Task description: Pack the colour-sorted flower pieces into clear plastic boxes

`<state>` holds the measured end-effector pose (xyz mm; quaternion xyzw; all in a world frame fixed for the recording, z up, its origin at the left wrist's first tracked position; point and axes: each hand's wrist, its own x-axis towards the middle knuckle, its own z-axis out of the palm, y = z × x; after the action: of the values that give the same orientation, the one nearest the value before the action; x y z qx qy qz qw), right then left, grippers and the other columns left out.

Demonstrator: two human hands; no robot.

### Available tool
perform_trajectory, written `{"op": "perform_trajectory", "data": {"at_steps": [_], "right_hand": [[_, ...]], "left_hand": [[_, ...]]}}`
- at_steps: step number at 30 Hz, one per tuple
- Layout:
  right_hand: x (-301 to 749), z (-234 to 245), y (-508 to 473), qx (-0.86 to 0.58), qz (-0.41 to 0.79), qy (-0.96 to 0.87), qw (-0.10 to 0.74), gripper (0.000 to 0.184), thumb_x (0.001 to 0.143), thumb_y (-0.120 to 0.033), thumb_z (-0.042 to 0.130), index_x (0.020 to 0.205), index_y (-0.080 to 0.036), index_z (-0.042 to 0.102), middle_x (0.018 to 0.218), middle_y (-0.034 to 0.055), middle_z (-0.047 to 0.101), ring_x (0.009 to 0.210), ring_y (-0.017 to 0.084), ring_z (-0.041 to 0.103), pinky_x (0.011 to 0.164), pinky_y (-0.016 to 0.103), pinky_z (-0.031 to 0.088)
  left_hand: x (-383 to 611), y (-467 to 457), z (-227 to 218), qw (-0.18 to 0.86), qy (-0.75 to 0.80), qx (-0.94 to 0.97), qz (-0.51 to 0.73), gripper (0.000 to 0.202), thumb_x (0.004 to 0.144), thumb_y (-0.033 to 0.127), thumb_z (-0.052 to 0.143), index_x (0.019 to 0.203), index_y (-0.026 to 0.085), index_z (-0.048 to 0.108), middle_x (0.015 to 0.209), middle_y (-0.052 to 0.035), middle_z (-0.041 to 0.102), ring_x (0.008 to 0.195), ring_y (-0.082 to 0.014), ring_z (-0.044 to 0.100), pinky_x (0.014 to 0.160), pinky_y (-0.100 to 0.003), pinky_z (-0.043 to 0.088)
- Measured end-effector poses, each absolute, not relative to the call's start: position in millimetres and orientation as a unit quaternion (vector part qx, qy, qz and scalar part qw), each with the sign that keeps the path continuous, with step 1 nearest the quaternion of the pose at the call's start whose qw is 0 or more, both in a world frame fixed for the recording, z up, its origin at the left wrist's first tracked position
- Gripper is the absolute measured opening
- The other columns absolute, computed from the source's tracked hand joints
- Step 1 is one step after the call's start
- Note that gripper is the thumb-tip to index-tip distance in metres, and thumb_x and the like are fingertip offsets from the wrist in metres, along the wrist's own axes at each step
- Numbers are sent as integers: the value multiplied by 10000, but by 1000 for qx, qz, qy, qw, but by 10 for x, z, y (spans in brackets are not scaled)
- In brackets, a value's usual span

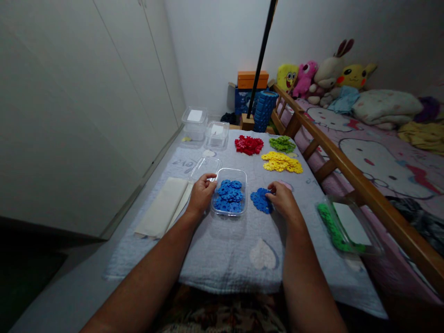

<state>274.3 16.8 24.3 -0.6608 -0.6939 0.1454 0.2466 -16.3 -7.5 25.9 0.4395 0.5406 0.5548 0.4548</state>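
Observation:
A clear plastic container point(247, 194) stands in the middle of the table, with several blue flower-shaped plastic pieces point(229, 196) inside. My left hand point(202, 193) grips its left wall near the rim, thumb and fingers closed on it. To the right of the container lies a small pile of blue flower-shaped pieces point(259, 200) on the cloth. My right hand point(281, 198) reaches to the right side of this pile, its fingertips pinched together at a blue piece. The fingers partly hide what is between them. A clear lid point(207, 167) lies behind my left hand.
Red point(249, 144), yellow point(281, 163) and light green pieces point(282, 144) lie in piles at the back right. Lidded clear boxes point(217, 135) stand at the back left. Folded cream cloth point(163, 208) is at left, a box of green pieces point(335, 226) at right, beside a wooden bed rail point(350, 178).

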Motion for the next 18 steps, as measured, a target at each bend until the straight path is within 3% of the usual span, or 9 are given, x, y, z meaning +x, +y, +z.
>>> {"op": "perform_trajectory", "data": {"at_steps": [13,18], "right_hand": [[2782,427,78,-617,321,-653,299,108,698,-308,641,651,-226,590,629,-3,580,632,184,540,606,311,392],[2636,548,30,-581,339,-636,377,169,740,-387,648,712,-221,632,667,5,610,654,184,560,617,310,426]], "left_hand": [[-162,-80,263,450,544,443,553,377,772,380,684,1085,171,662,554,101,415,482,-94,361,483,-209,282],[-155,-87,291,453,543,439,554,392,753,393,689,1076,171,661,551,104,414,475,-93,363,481,-208,278]]}}
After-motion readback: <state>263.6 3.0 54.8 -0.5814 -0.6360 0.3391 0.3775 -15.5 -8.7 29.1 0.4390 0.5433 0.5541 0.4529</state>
